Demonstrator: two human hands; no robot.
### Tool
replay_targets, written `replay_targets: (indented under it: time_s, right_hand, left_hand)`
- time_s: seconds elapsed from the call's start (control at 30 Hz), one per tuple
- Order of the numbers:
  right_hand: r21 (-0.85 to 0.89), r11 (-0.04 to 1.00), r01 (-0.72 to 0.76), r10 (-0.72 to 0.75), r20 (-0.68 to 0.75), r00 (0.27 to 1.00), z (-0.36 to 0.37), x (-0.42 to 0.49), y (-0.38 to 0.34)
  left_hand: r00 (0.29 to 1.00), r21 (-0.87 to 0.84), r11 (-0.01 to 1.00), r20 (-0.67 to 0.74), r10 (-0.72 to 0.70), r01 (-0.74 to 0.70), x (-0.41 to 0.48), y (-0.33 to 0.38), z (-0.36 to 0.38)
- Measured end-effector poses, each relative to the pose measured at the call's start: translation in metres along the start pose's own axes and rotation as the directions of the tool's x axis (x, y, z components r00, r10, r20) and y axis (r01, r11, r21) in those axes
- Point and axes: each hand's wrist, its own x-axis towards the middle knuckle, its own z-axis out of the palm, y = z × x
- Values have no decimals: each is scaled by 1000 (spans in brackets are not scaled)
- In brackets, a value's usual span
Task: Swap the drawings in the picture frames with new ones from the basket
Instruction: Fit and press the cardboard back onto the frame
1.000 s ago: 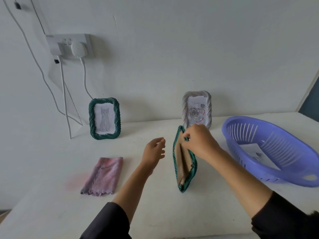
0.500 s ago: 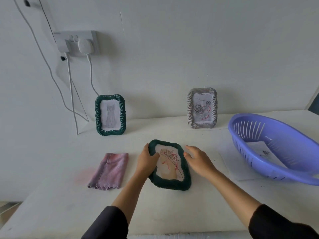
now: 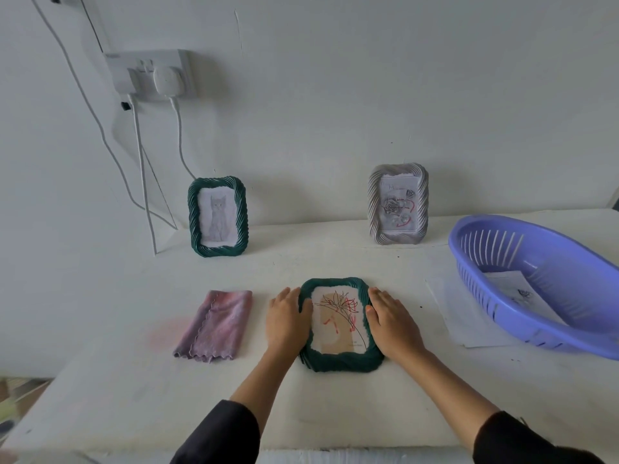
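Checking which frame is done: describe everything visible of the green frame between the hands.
The green frame lies flat, face up, on the white table. Its dark border looks like twisted rope, corners rounded. It holds paper with a black-and-red flower drawing and a brownish patch. The left hand and right hand rest flat against its two sides.

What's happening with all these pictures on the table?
A person is swapping drawings in picture frames. The left hand and right hand rest against the sides of a green frame lying face up on the table, with a flower drawing inside. A cat frame and a grey frame stand by the wall. The purple basket holds more paper.
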Motion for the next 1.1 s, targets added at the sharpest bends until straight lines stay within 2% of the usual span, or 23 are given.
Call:
replay_targets:
  time_s: [0.07,0.13,0.23,0.3,0.37,0.43,0.5,0.57,0.63,0.7,0.77,0.83,0.87,0.93,0.97,1.0,1.03,1.07,1.1]
  right_hand:
    - [6,1000,5,-5,8,1000,0,1,0]
    - [4,1000,8,-8,10,1000,1,1,0]
    - [-8,1000,6,-6,15,1000,0,1,0]
    - [-12,1000,2,-1,24,1000,-1,2,0]
    - [-9,1000,1,-1,28,1000,-1,1,0]
    - [14,1000,3,-3,22,1000,-1,1,1]
    - [76,997,-9,8,18,1000,-3,2,1]
    - [212,976,-56,51,27,998,-9,1,-1]
    - [376,923,-79,86,-4,996,-17,-2,-7]
    - [490,871,-26,59,-53,997,-26,-6,-18]
    - [628,778,-3,7,-4,1000,-34,-9,-37]
    - [805,589,-78,-42,126,991,-39,-12,-58]
    - [881,455,-131,-79,187,979,-40,-13,-65]
    - [965,198,-170,-135,198,971,-35,-13,-73]
    - [979,115,-167,-100,178,979,-32,-12,-74]
    - [987,41,-158,-18,159,987,-31,-9,-72]
    - [989,-29,-147,71,149,986,-33,-6,-68]
    - [988,-87,-128,149,140,979,-36,-3,-62]
    - [990,-106,-91,207,111,972,-41,1,-56]
  left_hand:
    - [979,17,995,-178,-97,102,6,-12,-15]
    - [946,159,958,-262,-190,236,13,-29,-35]
    - [929,356,858,-141,-343,371,21,-54,-56]
    - [908,394,827,-53,-416,402,23,-66,-61]
    - [901,394,825,-22,-433,406,23,-71,-64]
    - [922,422,829,-44,-385,367,24,-73,-66]
    - [931,389,849,-79,-355,357,22,-71,-70]
    - [928,289,882,-78,-365,371,22,-70,-74]
    - [928,153,915,-55,-368,372,22,-64,-76]
    - [949,-36,949,-41,-314,312,20,-46,-74]
    - [975,-293,933,-12,-221,208,15,-15,-68]
    - [992,-439,890,50,-114,124,10,22,-57]
    - [990,-471,873,121,-78,126,9,39,-51]
    - [938,-537,807,342,-59,247,7,64,-43]
    - [900,-596,741,436,-24,308,6,71,-42]
    - [885,-638,697,465,11,326,3,76,-43]
    - [901,-666,680,434,20,305,3,74,-42]
    - [935,-642,728,354,5,240,6,68,-39]
    - [971,-552,819,238,-24,156,9,60,-36]
